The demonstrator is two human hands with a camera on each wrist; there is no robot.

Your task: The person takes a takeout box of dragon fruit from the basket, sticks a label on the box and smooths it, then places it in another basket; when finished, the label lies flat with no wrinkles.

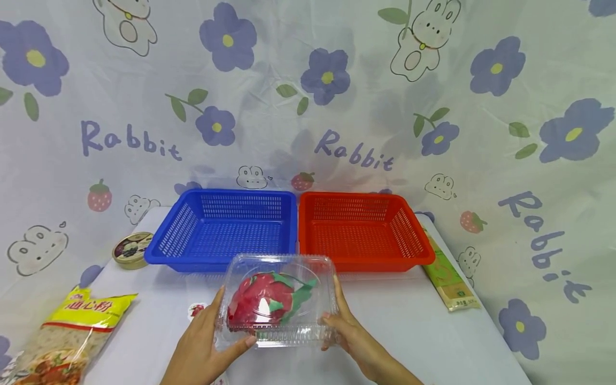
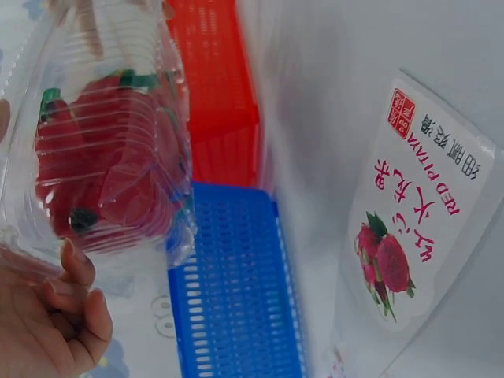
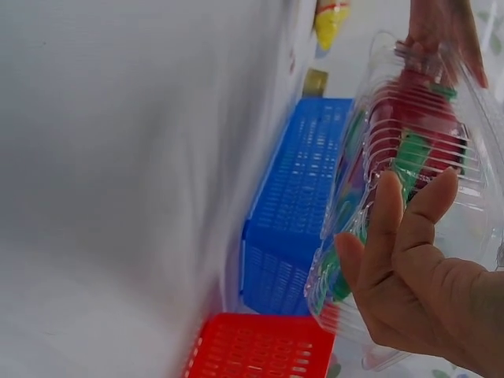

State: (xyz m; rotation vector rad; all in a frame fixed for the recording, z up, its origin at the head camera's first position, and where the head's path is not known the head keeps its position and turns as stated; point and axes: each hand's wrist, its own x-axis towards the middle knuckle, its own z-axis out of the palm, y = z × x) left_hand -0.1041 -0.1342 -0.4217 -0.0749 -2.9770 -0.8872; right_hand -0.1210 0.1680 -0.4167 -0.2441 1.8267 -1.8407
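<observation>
A clear plastic clamshell box is held up in front of the baskets, above the white table. Inside it lies a red dragon fruit with green leaf tips. My left hand grips the box's left side, its thumb along the near edge. On the opposite side my right hand holds the box, and the right wrist view shows its fingers against the ribbed plastic. A white card printed RED PITAYA, with a dragon fruit picture, shows in the left wrist view.
Behind the box stand a blue basket and a red basket, side by side. At left are a round tin and a yellow-topped food bag. A green packet lies at right. A printed cloth hangs behind.
</observation>
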